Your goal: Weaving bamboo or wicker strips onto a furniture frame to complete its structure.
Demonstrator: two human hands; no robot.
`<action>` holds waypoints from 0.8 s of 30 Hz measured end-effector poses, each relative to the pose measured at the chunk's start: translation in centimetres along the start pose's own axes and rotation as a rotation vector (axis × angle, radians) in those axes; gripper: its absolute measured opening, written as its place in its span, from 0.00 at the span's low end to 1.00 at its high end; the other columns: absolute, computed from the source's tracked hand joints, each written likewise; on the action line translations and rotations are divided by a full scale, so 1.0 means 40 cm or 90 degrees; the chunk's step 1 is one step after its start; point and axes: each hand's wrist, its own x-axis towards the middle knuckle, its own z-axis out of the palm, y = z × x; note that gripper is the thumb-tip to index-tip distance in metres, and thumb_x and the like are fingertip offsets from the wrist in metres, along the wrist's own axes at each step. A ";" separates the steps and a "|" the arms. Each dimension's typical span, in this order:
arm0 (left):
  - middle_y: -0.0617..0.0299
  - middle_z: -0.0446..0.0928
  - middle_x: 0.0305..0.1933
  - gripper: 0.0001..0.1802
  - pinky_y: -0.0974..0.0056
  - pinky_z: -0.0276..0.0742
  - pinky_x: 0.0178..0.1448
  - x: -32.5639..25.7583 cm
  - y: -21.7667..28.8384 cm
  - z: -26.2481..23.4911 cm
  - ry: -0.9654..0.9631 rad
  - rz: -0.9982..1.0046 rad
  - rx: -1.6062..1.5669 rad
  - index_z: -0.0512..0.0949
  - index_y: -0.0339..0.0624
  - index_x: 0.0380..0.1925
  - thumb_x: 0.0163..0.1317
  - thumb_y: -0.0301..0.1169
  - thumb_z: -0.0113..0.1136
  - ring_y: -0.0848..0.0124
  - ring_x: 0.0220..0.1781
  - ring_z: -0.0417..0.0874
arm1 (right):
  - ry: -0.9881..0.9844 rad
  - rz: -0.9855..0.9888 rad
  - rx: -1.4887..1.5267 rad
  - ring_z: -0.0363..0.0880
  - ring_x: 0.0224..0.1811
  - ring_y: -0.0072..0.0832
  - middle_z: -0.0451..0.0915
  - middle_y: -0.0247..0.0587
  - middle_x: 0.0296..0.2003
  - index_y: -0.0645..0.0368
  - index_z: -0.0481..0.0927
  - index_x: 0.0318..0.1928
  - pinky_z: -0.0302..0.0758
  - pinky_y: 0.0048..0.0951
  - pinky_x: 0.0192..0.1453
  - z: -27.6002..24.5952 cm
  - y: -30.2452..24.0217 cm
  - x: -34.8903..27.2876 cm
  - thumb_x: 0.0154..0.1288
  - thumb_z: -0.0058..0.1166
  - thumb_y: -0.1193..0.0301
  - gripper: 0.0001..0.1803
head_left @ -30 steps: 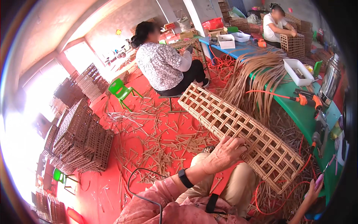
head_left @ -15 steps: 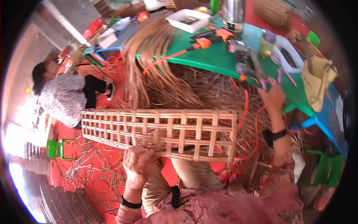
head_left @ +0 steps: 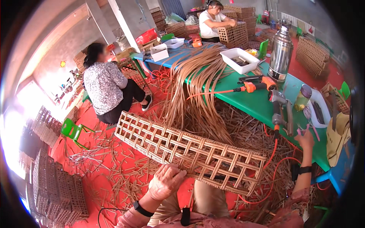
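Note:
A long woven rattan basket frame (head_left: pixel 182 146) with open square gaps lies slantwise above my knees, its right end nearer me. My left hand (head_left: pixel 166 181) is closed on its lower rim, near the middle. At the near right edge of the green table (head_left: pixel 243 104), my right hand (head_left: pixel 305 140) has its fingers closed round pink-handled scissors (head_left: pixel 301 131). The scissors' blades are hard to make out. Just left of that hand lies a grey nail gun (head_left: pixel 279 108) with an orange hose fitting.
Long rattan strips (head_left: pixel 197 76) drape over the table's edge. A steel flask (head_left: pixel 281 55), white trays (head_left: pixel 239 60), a jar (head_left: pixel 303 97) and a tan cloth (head_left: pixel 337 135) stand or lie there. Orange hose (head_left: pixel 272 161) loops beside my right arm. Two co-workers sit beyond; stacked baskets (head_left: pixel 57 186) stand left.
The view has swung, showing more of the room and a second co-worker. The basket now slants down to the right in the picture. My left hand keeps its grip; my right stays by the pink handles.

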 end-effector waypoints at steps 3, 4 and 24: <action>0.62 0.71 0.32 0.19 0.62 0.76 0.40 -0.008 0.006 -0.009 -0.003 0.003 -0.001 0.78 0.44 0.40 0.43 0.23 0.65 0.63 0.39 0.77 | 0.128 -0.097 0.048 0.71 0.57 0.43 0.74 0.47 0.54 0.59 0.70 0.58 0.68 0.42 0.57 0.028 0.058 0.047 0.42 0.64 0.52 0.42; 0.62 0.71 0.32 0.19 0.62 0.76 0.40 -0.011 0.005 -0.008 -0.002 -0.006 -0.007 0.78 0.44 0.40 0.43 0.23 0.65 0.63 0.39 0.77 | 0.127 -0.103 0.039 0.71 0.57 0.43 0.74 0.47 0.54 0.59 0.70 0.58 0.68 0.42 0.57 0.052 0.056 0.074 0.42 0.64 0.52 0.42; 0.60 0.72 0.45 0.21 0.57 0.69 0.52 -0.028 -0.102 -0.017 0.045 -0.075 0.035 0.81 0.49 0.40 0.41 0.29 0.68 0.59 0.48 0.73 | 0.061 -0.856 0.437 0.76 0.36 0.37 0.77 0.40 0.34 0.59 0.79 0.40 0.74 0.34 0.39 0.000 -0.346 -0.866 0.51 0.61 0.78 0.13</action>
